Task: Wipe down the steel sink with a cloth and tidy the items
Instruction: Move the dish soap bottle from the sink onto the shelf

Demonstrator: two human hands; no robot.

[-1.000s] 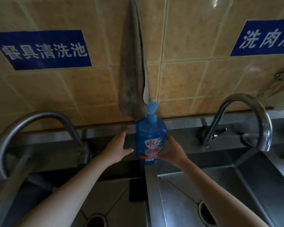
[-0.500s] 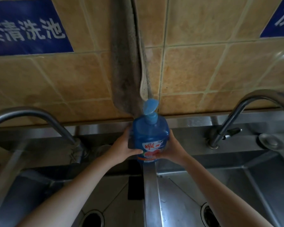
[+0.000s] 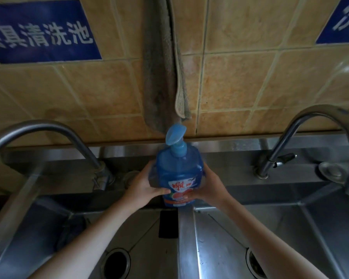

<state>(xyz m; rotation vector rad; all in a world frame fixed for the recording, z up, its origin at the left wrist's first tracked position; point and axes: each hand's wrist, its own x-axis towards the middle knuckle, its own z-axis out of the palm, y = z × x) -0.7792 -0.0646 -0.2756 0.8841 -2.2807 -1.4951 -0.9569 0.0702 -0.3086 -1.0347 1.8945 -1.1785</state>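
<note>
Fingers point(image 3: 162, 191) of left hand point(image 3: 143, 188) and right hand point(image 3: 209, 188) wrap bottle point(image 3: 178, 172) | blue, pump top, red label, upright at far end of divider point(image 3: 186, 238) | open basins point(image 3: 274, 228) flank it

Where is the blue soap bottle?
The bottle is central in the head view, at the sink divider, gripped by the left hand and right hand, under the cloth.

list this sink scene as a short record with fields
bottle: blue pump bottle, upright over the back end of the divider between two basins
left-hand grip: holds the bottle's left side, thumb across the front
right-hand grip: holds its right side
cloth: grey cloth hangs on the tiled wall behind the bottle
faucets: left faucet and right faucet, one per basin
</note>
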